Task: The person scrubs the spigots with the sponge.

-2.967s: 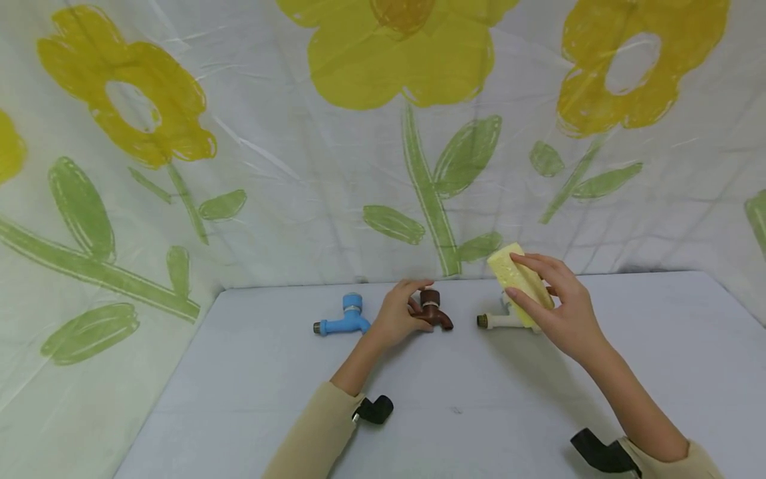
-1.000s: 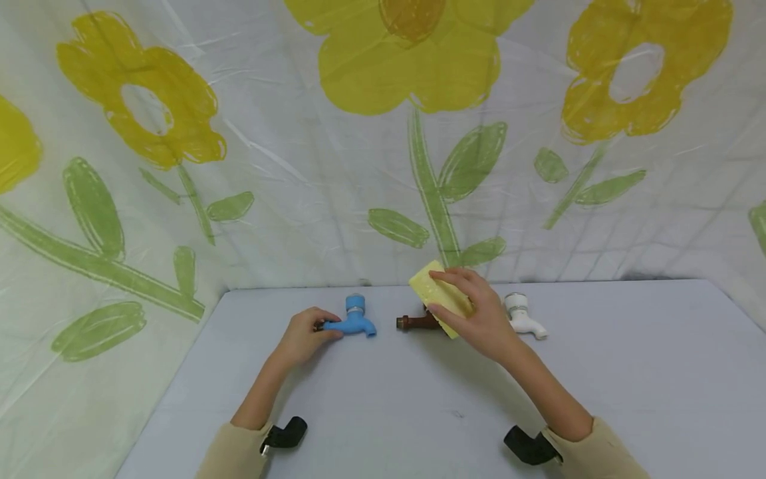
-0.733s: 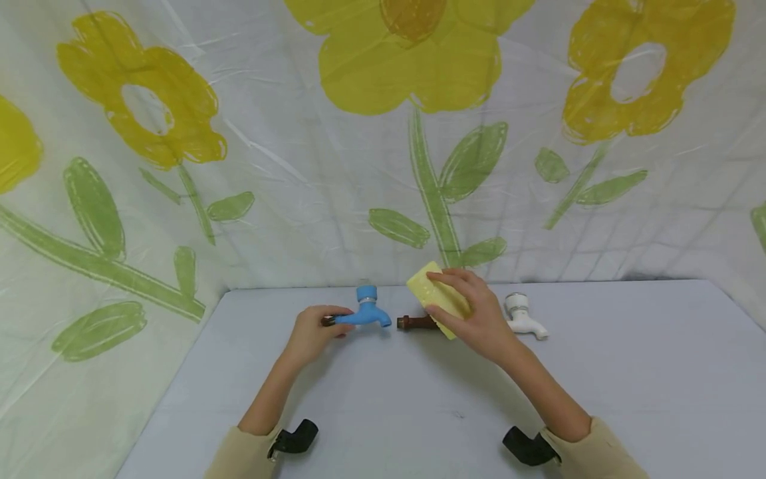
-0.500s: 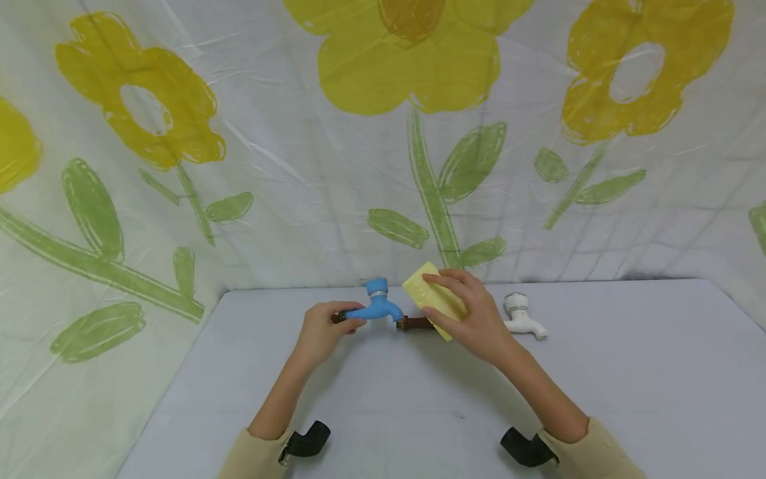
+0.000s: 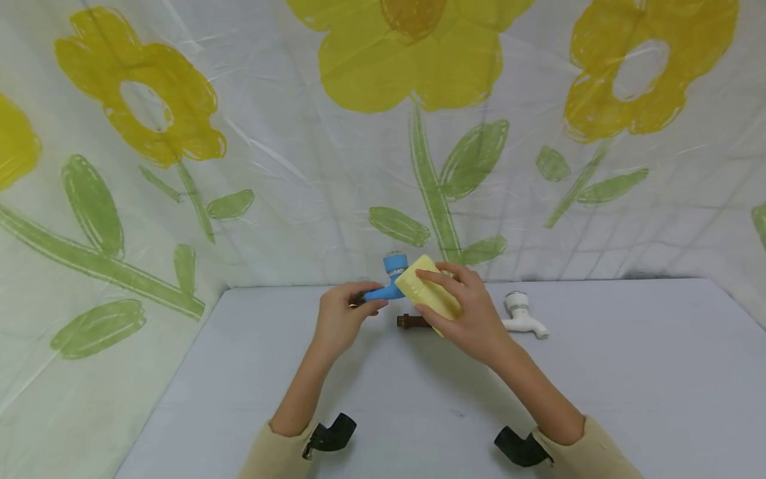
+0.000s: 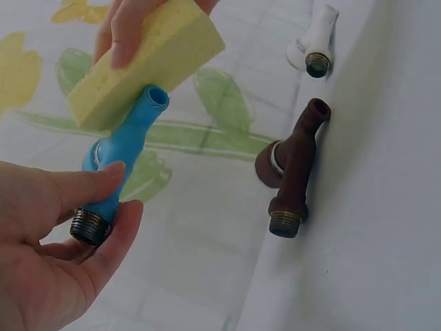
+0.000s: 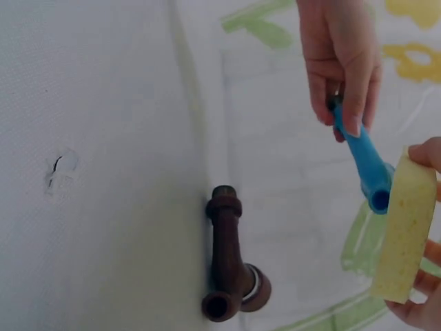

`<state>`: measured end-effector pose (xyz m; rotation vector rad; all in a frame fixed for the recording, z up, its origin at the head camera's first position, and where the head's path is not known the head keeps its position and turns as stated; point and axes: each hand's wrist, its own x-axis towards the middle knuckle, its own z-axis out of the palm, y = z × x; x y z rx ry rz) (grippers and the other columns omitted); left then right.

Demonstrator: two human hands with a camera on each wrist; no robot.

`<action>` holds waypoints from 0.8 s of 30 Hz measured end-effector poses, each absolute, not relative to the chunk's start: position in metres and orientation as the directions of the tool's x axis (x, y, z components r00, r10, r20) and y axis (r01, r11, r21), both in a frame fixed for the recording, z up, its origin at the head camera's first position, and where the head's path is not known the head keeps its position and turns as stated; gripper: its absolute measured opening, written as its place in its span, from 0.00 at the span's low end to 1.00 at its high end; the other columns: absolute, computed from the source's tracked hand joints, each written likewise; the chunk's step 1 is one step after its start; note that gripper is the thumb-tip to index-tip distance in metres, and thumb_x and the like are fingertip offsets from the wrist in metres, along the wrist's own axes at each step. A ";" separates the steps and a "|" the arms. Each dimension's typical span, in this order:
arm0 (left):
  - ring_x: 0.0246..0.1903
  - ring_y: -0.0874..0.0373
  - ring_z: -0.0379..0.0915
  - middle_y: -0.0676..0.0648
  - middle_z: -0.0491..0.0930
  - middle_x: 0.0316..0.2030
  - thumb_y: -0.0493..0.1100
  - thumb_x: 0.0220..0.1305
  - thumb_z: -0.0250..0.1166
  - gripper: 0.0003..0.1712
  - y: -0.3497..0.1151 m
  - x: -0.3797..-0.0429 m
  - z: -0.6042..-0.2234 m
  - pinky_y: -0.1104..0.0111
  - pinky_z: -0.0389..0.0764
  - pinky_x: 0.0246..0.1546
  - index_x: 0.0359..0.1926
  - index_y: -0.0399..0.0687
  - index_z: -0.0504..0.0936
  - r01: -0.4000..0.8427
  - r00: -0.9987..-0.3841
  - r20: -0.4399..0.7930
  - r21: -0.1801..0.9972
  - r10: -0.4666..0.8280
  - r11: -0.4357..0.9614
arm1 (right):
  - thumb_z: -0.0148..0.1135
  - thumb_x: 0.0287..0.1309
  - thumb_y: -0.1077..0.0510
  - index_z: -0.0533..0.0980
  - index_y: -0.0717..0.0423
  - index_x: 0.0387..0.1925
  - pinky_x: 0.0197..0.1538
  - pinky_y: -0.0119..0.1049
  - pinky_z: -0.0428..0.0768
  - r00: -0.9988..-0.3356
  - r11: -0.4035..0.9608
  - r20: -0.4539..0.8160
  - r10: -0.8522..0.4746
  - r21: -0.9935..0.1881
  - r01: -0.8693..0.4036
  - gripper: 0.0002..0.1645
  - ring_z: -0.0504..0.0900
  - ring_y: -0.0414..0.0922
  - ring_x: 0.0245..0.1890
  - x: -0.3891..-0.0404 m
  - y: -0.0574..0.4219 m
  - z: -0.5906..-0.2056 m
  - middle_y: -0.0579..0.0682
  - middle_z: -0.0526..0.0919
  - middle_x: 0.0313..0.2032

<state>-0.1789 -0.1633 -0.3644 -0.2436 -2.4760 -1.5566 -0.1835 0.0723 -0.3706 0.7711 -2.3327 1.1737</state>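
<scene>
Counts one blue tap (image 6: 131, 138), one brown tap (image 6: 298, 165) and one white tap (image 5: 522, 322), making three in all. Includes just one yellow sponge (image 5: 417, 289). Tallies one left hand (image 5: 338, 319) and one right hand (image 5: 471, 316), so two together. Adds two beige sleeves (image 5: 589, 444) and two black elbow-shaped pieces (image 5: 519, 447), one per sleeve. Shows four yellow flowers (image 5: 365, 73) in the head view, plus one white backdrop (image 5: 287, 226) and one table (image 5: 419, 386).

The head view is looking forward and down toward the surface's (image 5: 419, 399) far edge; nearer, both wrist views are facing inward, sharing the sponge (image 6: 169, 62) and blue tap (image 6: 127, 141)
</scene>
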 end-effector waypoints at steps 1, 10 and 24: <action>0.34 0.52 0.88 0.39 0.90 0.44 0.32 0.63 0.75 0.13 -0.161 -0.178 -0.363 0.75 0.85 0.35 0.49 0.35 0.90 0.242 -0.966 0.257 0.879 0.021 0.411 | 0.79 0.58 0.58 0.83 0.53 0.63 0.44 0.47 0.81 -0.759 0.499 0.584 -0.286 -0.586 -0.639 0.30 0.74 0.68 0.62 -0.183 0.072 -0.371 0.66 0.76 0.65; 0.34 0.55 0.88 0.39 0.89 0.44 0.30 0.62 0.76 0.13 -0.151 -0.173 -0.362 0.72 0.89 0.40 0.48 0.33 0.89 0.228 -0.971 0.237 0.952 -0.019 0.202 | 0.81 0.56 0.56 0.84 0.49 0.61 0.42 0.51 0.85 -0.718 0.583 0.645 -0.264 -0.486 -0.651 0.29 0.75 0.65 0.58 -0.181 0.074 -0.372 0.65 0.77 0.64; 0.42 0.62 0.88 0.42 0.81 0.50 0.26 0.75 0.60 0.20 -0.150 -0.170 -0.365 0.66 0.86 0.56 0.64 0.22 0.77 -0.015 -0.988 0.010 0.987 0.155 -0.160 | 0.80 0.53 0.55 0.85 0.51 0.59 0.42 0.54 0.79 -0.723 0.720 0.682 -0.108 -0.448 -0.530 0.29 0.76 0.66 0.50 -0.172 0.076 -0.369 0.66 0.78 0.60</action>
